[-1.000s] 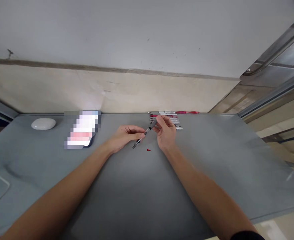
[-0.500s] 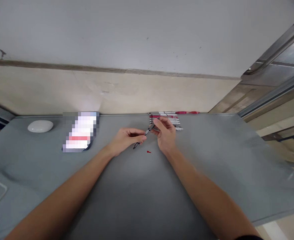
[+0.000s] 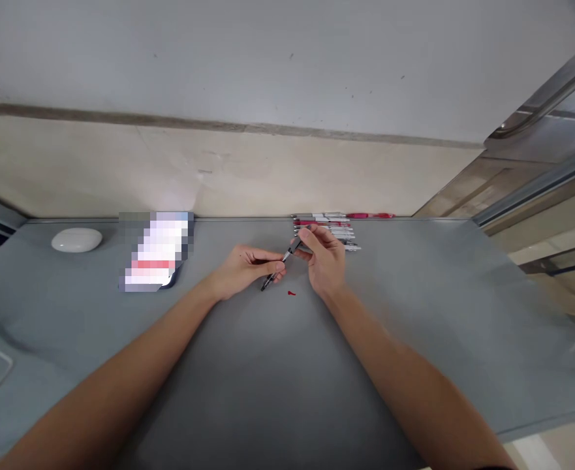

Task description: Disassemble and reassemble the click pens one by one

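Note:
Between my two hands a slim pen (image 3: 294, 245), black and grey with a clear middle part, slants over the table. My left hand (image 3: 248, 267) pinches its lower part between thumb and fingers, with the dark end sticking out below. My right hand (image 3: 324, 258) grips the upper part, thumb against the fingers. On the table just below the pen lies a small red piece (image 3: 292, 293), too small to name. Behind my right hand are several pens (image 3: 329, 222) in a row, white, grey and red, partly hidden by its fingers.
A red pen (image 3: 370, 215) lies along the back edge by the wall. To the left are a phone (image 3: 184, 245) with a blurred-out screen and a white mouse-shaped object (image 3: 76, 240). A white cable (image 3: 3, 356) curves at the left edge of the grey table (image 3: 267, 391).
The camera view has shifted slightly. Both hands keep their hold on the pen, with hardly any movement between them.

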`<state>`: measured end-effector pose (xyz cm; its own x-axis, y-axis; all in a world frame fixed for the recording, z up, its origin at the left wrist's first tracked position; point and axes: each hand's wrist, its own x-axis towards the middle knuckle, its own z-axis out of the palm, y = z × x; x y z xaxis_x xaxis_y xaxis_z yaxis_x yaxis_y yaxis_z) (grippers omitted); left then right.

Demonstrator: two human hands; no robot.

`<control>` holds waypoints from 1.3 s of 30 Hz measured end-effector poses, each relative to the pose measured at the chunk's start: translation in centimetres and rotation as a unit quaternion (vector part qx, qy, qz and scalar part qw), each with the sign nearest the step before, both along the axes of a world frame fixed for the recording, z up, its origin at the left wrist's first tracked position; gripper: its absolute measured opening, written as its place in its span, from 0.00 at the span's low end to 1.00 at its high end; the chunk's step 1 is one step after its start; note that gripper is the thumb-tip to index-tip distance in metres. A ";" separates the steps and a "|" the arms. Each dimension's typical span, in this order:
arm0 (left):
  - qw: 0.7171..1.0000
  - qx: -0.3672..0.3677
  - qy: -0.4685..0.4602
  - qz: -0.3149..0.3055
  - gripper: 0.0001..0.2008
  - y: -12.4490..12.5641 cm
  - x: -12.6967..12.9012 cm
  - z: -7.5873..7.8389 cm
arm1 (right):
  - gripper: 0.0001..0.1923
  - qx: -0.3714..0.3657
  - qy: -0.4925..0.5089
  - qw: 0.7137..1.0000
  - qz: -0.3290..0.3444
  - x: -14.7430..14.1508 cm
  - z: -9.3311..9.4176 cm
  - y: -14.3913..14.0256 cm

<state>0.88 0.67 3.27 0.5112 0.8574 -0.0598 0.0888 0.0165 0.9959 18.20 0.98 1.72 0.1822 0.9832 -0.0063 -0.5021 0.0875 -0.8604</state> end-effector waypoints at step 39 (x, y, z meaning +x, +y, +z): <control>0.998 -0.052 -0.034 -0.009 0.12 0.3 -0.6 -1.1 | 0.18 -0.021 0.046 0.998 0.033 -0.1 0.4 0.2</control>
